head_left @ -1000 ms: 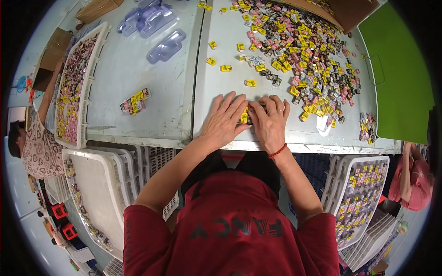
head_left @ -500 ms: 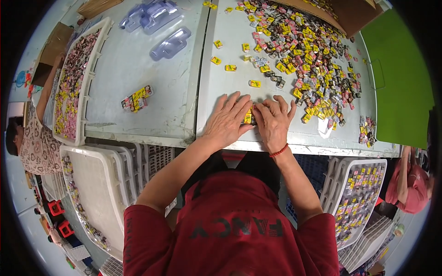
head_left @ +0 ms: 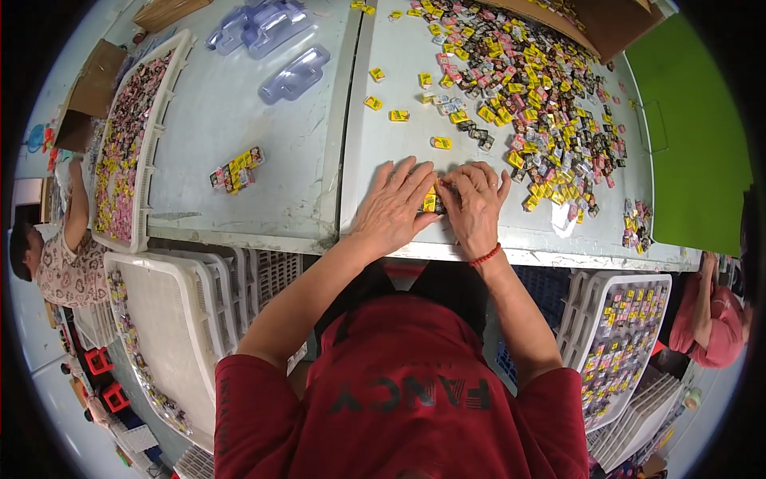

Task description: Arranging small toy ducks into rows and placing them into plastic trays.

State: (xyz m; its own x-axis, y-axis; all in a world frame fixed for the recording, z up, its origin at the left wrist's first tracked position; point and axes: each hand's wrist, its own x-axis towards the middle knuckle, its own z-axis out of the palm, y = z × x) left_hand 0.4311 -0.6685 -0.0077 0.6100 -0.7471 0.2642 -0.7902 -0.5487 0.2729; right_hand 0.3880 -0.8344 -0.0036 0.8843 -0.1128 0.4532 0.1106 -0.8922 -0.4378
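A little row of yellow and dark block-shaped packets [head_left: 430, 202] lies at the table's near edge between my hands, partly covered by them. My left hand [head_left: 395, 199] rests flat along its left side with the fingers stretched out, the thumb by the row's near end. Against the right side my right hand [head_left: 477, 201] is closed, thumb and forefinger pinching at the packets, its other fingers curled. A single yellow packet [head_left: 441, 143] lies just beyond the hands. Farther right spreads a big loose heap of yellow, pink, black and white packets [head_left: 527, 104].
Left of the table seam lie a finished-looking cluster of packets [head_left: 238, 171] and clear plastic trays [head_left: 295, 74]. A white crate [head_left: 152, 152] of packets stands at the left edge. Stacked crates [head_left: 570, 351] flank me below the table. A cardboard box [head_left: 630, 28] stands far right. Co-workers are at both sides.
My right fingers have shifted slightly over the packets and curled in a little; my left hand stays almost still. At the left, a co-worker's arm has drawn back from the crate.
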